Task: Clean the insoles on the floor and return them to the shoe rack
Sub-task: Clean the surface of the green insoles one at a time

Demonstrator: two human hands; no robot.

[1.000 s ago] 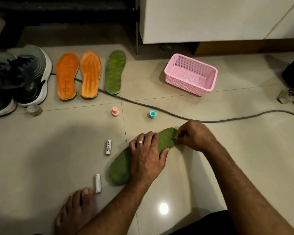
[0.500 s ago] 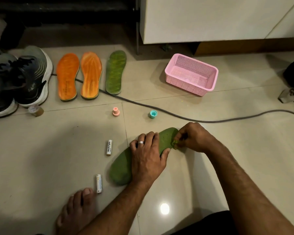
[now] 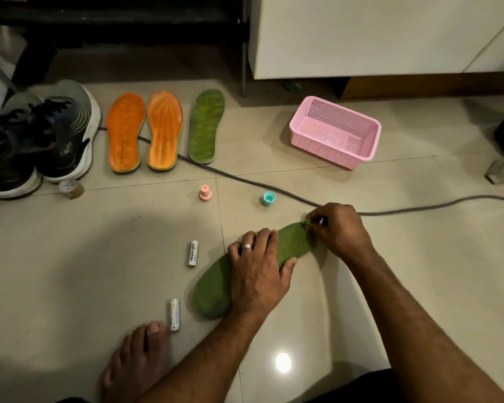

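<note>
A green insole (image 3: 216,289) lies on the tiled floor in front of me, smooth side up. My left hand (image 3: 259,266) presses flat on its middle, fingers spread over it. At the insole's far tip, my right hand (image 3: 338,228) pinches a small green crumbly bit (image 3: 306,223) between its fingertips. Farther back, two orange insoles (image 3: 125,132) (image 3: 163,130) and a second green insole (image 3: 205,126) lie side by side. The dark shoe rack (image 3: 128,21) stands at the back left.
A pair of dark sneakers (image 3: 50,135) sits at the left. A pink basket (image 3: 335,132) stands at the right. A grey cable (image 3: 245,178) crosses the floor. A pink cap (image 3: 205,193), a teal cap (image 3: 269,198), two batteries (image 3: 193,253) (image 3: 174,315) and my bare foot (image 3: 137,362) lie nearby.
My right hand has shifted slightly along the insole's tip while still pinching the green bit. The left hand stays pressed on the insole.
</note>
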